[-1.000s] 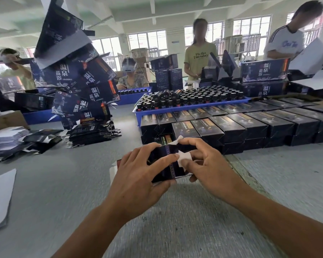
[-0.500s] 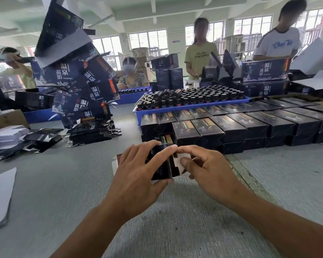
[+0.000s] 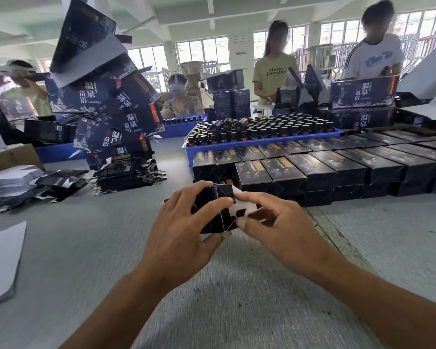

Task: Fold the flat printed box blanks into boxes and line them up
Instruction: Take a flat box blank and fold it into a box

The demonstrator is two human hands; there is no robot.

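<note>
I see my left hand (image 3: 184, 230) gripping the half-folded box (image 3: 213, 210) while my right hand (image 3: 269, 222) pinches its white end flap (image 3: 239, 209), near the rows of finished boxes (image 3: 337, 167) on the table (image 3: 86, 248).

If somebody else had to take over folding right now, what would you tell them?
Left hand: grips the half-folded box from its left side.
Right hand: fingertips pinch the white end flaps, not yet tucked shut.
Finished boxes lie in stacked rows just behind the hands, in front of the blue tray of bottles.
Flat blanks are piled to the left on the table.
Left to do: close this end, set the box in the row, take the next blank.
</note>
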